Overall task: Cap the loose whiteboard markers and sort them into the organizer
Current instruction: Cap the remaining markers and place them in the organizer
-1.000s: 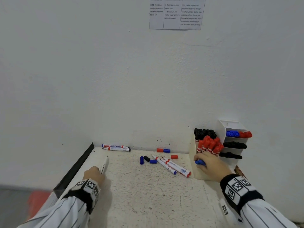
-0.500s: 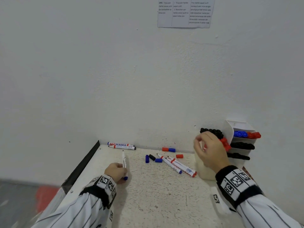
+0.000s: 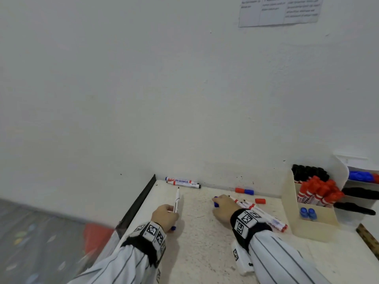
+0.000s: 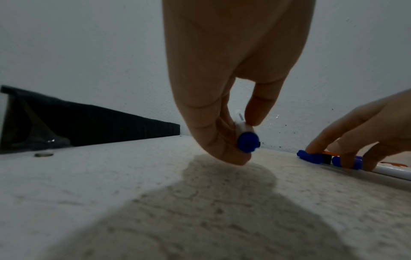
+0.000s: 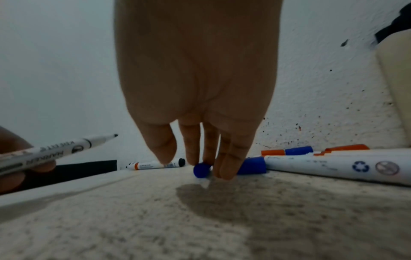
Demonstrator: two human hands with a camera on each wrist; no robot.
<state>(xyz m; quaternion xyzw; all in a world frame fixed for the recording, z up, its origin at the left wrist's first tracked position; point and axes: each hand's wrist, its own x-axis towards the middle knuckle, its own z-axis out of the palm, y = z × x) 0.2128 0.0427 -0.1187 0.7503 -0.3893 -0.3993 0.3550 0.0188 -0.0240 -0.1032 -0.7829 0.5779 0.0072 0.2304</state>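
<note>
1. The left hand (image 3: 165,215) grips an uncapped white marker (image 3: 176,200) near its blue tail end, fingers and thumb curled round the barrel. The dark tip points away toward the wall, and the marker is held just above the desk (image 3: 205,253).
2. The right hand (image 3: 224,209) reaches down to the loose caps in the middle of the desk. Its fingertips (image 5: 224,173) touch a blue cap (image 5: 201,170) lying on the surface; the fingers hang nearly straight, and I cannot tell whether the cap is pinched yet.
3. A second blue cap (image 5: 252,166) lies just beside the first, next to the white barrels of two uncapped red-banded markers (image 3: 264,217) that run out from under the right wrist.
4. Against the wall lie two more markers (image 3: 183,182) side by side, and farther right a red cap and a blue cap (image 3: 244,190) lie end to end. One red cap (image 3: 260,201) lies alone near the organizer.
5. The cream organizer (image 3: 307,224) stands at the right of the desk. Black-capped markers (image 3: 309,173) fill its back compartment, red-capped ones (image 3: 320,191) the middle, and two blue-capped ones (image 3: 308,213) stand in the front.
6. A white tiered rack (image 3: 342,169) behind it holds blue, red and black markers lying flat.
</note>
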